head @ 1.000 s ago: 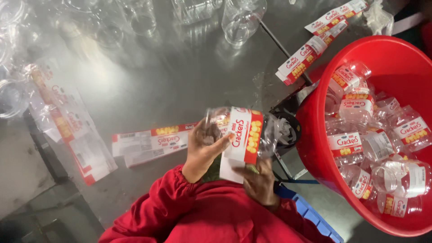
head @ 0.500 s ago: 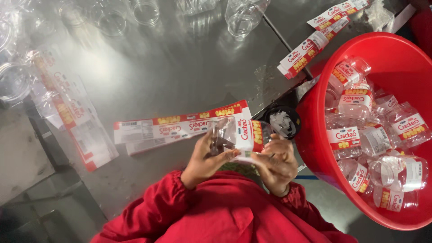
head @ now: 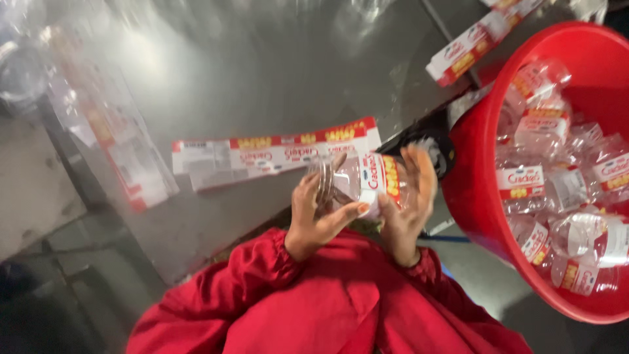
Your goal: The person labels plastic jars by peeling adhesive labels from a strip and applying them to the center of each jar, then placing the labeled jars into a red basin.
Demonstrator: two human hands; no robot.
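We hold a clear jar [head: 357, 187] with both hands.
Left hand [head: 314, 216] grips its mouth end; right hand [head: 406, 203], blurred, seems closed around its labelled side, beside the red tub [head: 472, 196].

jar [head: 357, 183] turned sideways, right hand [head: 407, 196] now spread over label

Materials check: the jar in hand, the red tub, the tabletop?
Jar: looks like clear thin plastic, glossy; you can see through it, and a red-and-white label wraps it. The left hand and right hand hold it.
Red tub: probably moulded plastic, smooth with a slight sheen on the rim.
Tabletop: seems to be sheet metal, likely stainless; grey with blurred reflections.
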